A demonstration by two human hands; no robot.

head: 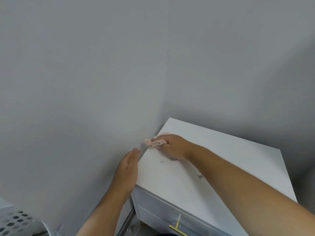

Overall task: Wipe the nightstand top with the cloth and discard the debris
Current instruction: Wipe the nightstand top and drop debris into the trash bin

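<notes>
A white nightstand (235,160) stands in the room corner, its top facing me. My right hand (172,146) presses a bunched pink and white cloth (154,142) onto the top at its left edge. Small dark bits of debris (199,176) lie scattered on the top, some beside my right wrist. My left hand (127,169) is held flat and cupped against the nightstand's left edge, just below the cloth, fingers together and holding nothing.
Grey walls (102,74) meet in a corner behind the nightstand. A drawer front with a brass handle (177,225) shows at the bottom. A white perforated bin (15,222) sits at the lower left, on the floor side.
</notes>
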